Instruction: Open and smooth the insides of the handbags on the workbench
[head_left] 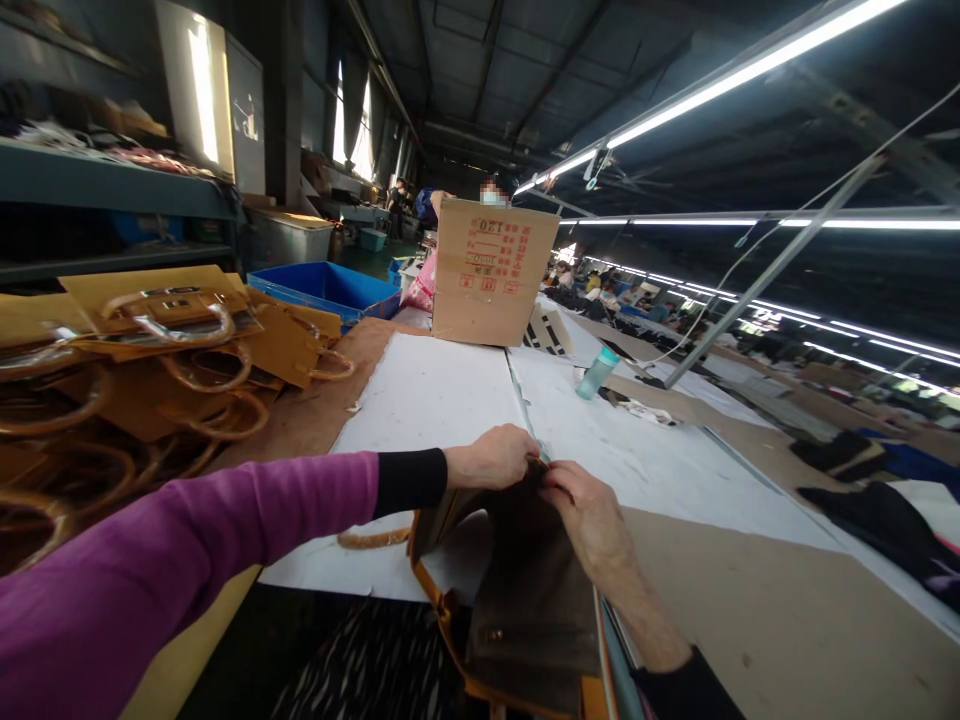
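A dark brown handbag (536, 590) with tan edging stands partly open at the near edge of the table, close to my body. My left hand (491, 458) is closed on its far upper edge, fingers pinched. Close beside it, my right hand (589, 515) pinches the same edge, the fingertips of both hands nearly meeting. What exactly lies between the fingertips is hidden. A tan bag handle (375, 539) sticks out to the left onto the white sheet (442, 395). Low on the bag's dark panel a small metal fitting (495, 635) shows.
Tan bags with wrapped handles (187, 320) are heaped at the left. Behind them sits a blue bin (322, 290). A cardboard box (491, 275) stands at the table's far end, a person behind it. A teal bottle (598, 373) and a slanting metal pole (772, 270) are at the right.
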